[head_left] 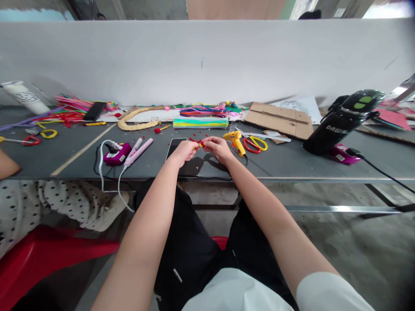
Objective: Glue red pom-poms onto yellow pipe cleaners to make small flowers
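My left hand and my right hand meet just above the grey table, fingers closed in a pinch. Between their fingertips is a small yellow piece, too small to make out fully; both hands seem to grip it. Small red bits lie right behind the fingers. A phone with a pale edge lies partly hidden under my left hand. Close to my right hand rests a yellow glue gun, and beyond it scissors with red and yellow handles.
Bundled pipe cleaners lie behind the hands, near a cream curved strip. A pink hair straightener and purple power socket sit left. Cardboard and a black bottle stand right. A person's arm shows far left.
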`<act>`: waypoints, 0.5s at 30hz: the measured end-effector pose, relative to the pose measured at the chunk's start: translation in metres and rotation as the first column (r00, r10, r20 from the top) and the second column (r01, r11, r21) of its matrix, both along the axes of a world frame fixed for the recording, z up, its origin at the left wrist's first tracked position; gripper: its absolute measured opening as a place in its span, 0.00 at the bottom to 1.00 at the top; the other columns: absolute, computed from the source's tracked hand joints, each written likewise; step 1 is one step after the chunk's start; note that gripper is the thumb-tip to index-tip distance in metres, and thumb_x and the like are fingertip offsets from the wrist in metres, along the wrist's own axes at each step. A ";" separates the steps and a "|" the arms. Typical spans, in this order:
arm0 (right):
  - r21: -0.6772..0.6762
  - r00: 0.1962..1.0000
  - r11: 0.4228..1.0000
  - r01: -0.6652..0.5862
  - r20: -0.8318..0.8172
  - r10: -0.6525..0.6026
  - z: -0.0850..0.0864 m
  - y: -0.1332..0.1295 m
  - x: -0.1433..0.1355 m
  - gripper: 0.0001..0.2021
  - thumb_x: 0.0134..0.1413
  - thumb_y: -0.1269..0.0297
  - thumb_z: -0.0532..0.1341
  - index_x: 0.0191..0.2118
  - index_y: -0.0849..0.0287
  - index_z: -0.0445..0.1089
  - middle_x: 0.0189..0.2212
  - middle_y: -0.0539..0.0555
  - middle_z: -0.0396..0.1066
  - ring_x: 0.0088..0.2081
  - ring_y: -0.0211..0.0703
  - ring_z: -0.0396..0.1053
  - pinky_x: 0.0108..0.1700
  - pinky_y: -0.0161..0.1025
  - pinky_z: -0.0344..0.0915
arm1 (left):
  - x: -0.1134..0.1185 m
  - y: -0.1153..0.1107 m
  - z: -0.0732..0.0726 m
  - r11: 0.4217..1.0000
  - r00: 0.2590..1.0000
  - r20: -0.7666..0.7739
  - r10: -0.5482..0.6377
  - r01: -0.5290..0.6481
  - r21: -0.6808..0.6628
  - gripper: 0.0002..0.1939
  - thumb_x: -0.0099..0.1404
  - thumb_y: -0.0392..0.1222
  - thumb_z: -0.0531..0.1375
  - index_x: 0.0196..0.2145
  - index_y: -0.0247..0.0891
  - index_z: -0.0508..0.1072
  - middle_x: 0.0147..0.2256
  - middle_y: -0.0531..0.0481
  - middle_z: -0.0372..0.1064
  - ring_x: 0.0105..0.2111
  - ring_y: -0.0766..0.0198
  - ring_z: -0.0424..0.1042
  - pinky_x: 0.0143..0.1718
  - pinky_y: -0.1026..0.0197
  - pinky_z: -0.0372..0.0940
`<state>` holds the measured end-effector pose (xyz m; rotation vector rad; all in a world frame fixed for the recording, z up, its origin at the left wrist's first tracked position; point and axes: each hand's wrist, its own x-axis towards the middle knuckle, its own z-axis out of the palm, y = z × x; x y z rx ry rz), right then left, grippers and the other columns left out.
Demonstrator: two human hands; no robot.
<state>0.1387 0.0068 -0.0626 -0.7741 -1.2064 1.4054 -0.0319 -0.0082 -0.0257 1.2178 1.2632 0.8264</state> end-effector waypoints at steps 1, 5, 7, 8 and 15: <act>-0.003 1.000 1.000 -0.003 -0.002 0.003 0.000 0.000 0.000 0.15 0.36 0.57 0.74 0.31 0.59 0.77 0.26 0.51 0.75 0.28 0.37 0.69 0.37 0.38 0.68 | 0.000 0.000 0.000 1.000 1.000 -0.001 0.002 -0.002 0.001 0.11 0.60 0.42 0.60 0.23 0.38 0.65 0.16 0.61 0.43 0.12 0.74 0.42 0.16 0.65 0.35; -0.012 1.000 1.000 -0.008 -0.013 0.008 0.001 0.000 0.000 0.15 0.36 0.58 0.74 0.31 0.60 0.77 0.26 0.51 0.75 0.30 0.38 0.71 0.37 0.37 0.68 | 0.000 -0.001 0.001 1.000 1.000 -0.010 0.008 -0.008 0.004 0.11 0.60 0.42 0.60 0.23 0.38 0.65 0.16 0.61 0.43 0.12 0.75 0.42 0.16 0.65 0.35; -0.018 1.000 1.000 -0.008 -0.017 0.008 0.000 0.000 -0.001 0.15 0.36 0.58 0.74 0.31 0.60 0.77 0.26 0.51 0.75 0.30 0.38 0.71 0.37 0.37 0.68 | 0.001 -0.001 0.001 1.000 1.000 -0.016 0.014 -0.014 0.005 0.11 0.60 0.41 0.60 0.22 0.38 0.65 0.16 0.61 0.43 0.12 0.75 0.42 0.16 0.65 0.35; -0.021 1.000 1.000 -0.008 -0.018 0.007 0.000 0.000 -0.001 0.14 0.37 0.57 0.74 0.31 0.60 0.77 0.26 0.52 0.75 0.30 0.38 0.71 0.37 0.37 0.68 | 0.001 -0.001 0.002 1.000 1.000 -0.020 0.017 -0.017 0.007 0.11 0.60 0.41 0.60 0.22 0.38 0.65 0.16 0.61 0.43 0.12 0.74 0.43 0.16 0.65 0.35; -0.024 1.000 1.000 0.001 -0.019 -0.001 -0.001 0.000 -0.002 0.17 0.35 0.55 0.76 0.31 0.60 0.77 0.27 0.52 0.76 0.29 0.36 0.70 0.37 0.37 0.68 | 0.002 -0.002 0.002 1.000 0.999 -0.033 0.027 -0.027 0.014 0.10 0.59 0.41 0.61 0.23 0.36 0.68 0.15 0.60 0.44 0.12 0.74 0.43 0.15 0.66 0.36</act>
